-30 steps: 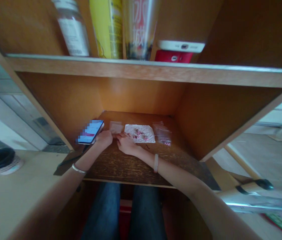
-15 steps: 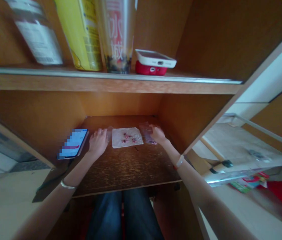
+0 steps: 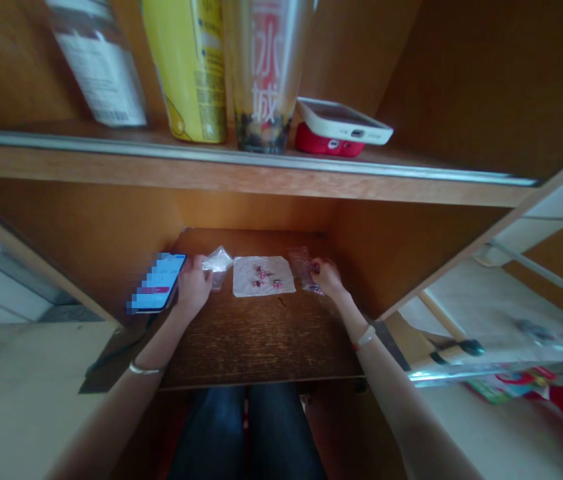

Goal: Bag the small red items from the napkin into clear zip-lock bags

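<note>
A white crinkled square sheet (image 3: 244, 283) lies on the brown desktop, with several small pink and dark pieces (image 3: 264, 274) on it, too small to name. To its left, my left hand (image 3: 193, 285) has its fingers closed at the edge of a clear plastic bag (image 3: 219, 260), part of which stands up and catches the light. My right hand (image 3: 328, 279) is closed at the right edge of another clear plastic bag (image 3: 300, 259). That bag has small purplish bits near its bottom; a dark spot shows at my fingertips.
A lit phone (image 3: 158, 283) is just left of my left hand. The shelf (image 3: 211, 170) above bears a white-labelled bottle (image 3: 104, 80), a yellow package (image 3: 188, 80), a clear cup (image 3: 264, 87) and a white device on a red case (image 3: 344, 127). Side walls enclose the desktop.
The left bag is now raised and bunched beside my left hand, whose fingers have drawn in. My right hand has shifted slightly right along its bag. The whole view has moved a little.
</note>
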`<state>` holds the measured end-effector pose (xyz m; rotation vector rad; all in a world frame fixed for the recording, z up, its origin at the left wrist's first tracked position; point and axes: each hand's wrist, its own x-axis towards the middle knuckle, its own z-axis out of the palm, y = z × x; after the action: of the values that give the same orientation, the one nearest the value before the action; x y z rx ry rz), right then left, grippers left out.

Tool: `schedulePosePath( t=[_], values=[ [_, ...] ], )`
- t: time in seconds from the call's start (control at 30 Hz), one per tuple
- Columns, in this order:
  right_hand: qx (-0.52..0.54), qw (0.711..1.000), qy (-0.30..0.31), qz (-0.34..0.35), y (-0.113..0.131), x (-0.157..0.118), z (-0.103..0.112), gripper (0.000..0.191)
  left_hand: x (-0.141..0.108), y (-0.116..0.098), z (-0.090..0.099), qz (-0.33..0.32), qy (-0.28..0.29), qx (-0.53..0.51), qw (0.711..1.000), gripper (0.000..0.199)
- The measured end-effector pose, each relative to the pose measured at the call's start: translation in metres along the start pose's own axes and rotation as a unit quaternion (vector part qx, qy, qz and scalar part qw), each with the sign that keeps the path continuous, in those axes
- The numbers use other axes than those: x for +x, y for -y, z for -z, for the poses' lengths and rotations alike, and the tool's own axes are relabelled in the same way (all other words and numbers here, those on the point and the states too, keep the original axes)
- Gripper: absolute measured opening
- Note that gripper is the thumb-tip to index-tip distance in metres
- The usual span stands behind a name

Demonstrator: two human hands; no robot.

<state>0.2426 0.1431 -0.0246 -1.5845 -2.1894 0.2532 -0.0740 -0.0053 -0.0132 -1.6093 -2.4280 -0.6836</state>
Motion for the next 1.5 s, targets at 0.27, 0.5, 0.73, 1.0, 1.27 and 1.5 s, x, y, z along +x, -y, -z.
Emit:
schedulePosePath(
  t=[0.27, 0.5, 0.73, 1.0, 1.27, 1.5],
  values=[
    [0.026, 0.999, -0.042, 0.001, -0.011, -0.003, -0.009, 0.016, -0.002, 0.000, 0.005, 0.020, -0.007, 0.045, 0.999, 0.025],
    [0.098, 0.992, -0.084, 0.015, -0.013, -0.004, -0.007, 0.012, -0.006, -0.002, 0.004, 0.043, -0.016, 0.017, 0.999, 0.057],
    [0.354, 0.927, -0.108, -0.062, -0.004, -0.003, 0.001, 0.036, -0.010, -0.009, 0.011, -0.007, -0.084, 0.011, 0.996, 0.091],
    [0.638, 0.755, 0.036, -0.149, 0.000, -0.003, 0.009, 0.017, -0.012, -0.007, 0.001, -0.059, 0.019, 0.055, 0.997, 0.054],
    [0.666, 0.724, 0.113, -0.140, 0.014, -0.011, 0.012, 0.015, -0.015, -0.011, 0.002, -0.137, 0.085, 0.006, 0.987, 0.034],
    [0.699, 0.690, 0.134, -0.134, 0.028, -0.018, 0.021, 0.009, -0.013, -0.013, 0.009, -0.131, 0.039, -0.040, 0.990, 0.034]
  ],
)
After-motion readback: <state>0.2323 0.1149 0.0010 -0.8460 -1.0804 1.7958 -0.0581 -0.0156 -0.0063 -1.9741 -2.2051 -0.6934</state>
